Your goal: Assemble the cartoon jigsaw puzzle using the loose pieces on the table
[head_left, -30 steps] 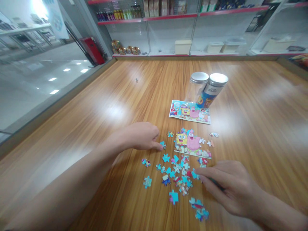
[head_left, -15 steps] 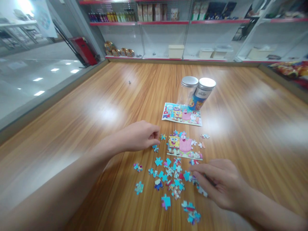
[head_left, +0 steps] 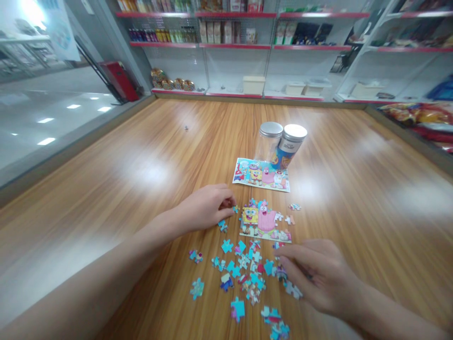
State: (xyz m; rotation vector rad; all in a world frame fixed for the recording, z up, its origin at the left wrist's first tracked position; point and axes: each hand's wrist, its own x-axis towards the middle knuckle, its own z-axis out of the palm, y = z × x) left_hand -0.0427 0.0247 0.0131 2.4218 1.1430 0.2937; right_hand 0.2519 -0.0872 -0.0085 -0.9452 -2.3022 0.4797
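Note:
A partly joined puzzle [head_left: 265, 222] with a yellow square character and a pink one lies mid-table. To its left, my left hand [head_left: 214, 205] is closed, its thumb and fingertips at a small blue piece [head_left: 235, 209]. My right hand [head_left: 316, 269] is below right of the puzzle, thumb and forefinger close together near a few loose pieces [head_left: 281, 273]; whether anything is between them is too small to tell. Loose, mostly blue pieces [head_left: 233, 269] are scattered between the hands. The picture card [head_left: 262, 175] lies behind the puzzle.
Behind the card stand a clear jar [head_left: 269, 141] with a silver lid and a blue-labelled jar [head_left: 289, 146] with a white-looking lid. Past the wooden table [head_left: 159, 127] are stocked shelves [head_left: 233, 46]. Colourful packets [head_left: 421, 118] lie at the right.
The view has tilted up slightly, so things appear lower and a little further left. My left fingertips have moved to the small blue piece left of the puzzle. My right hand has barely moved.

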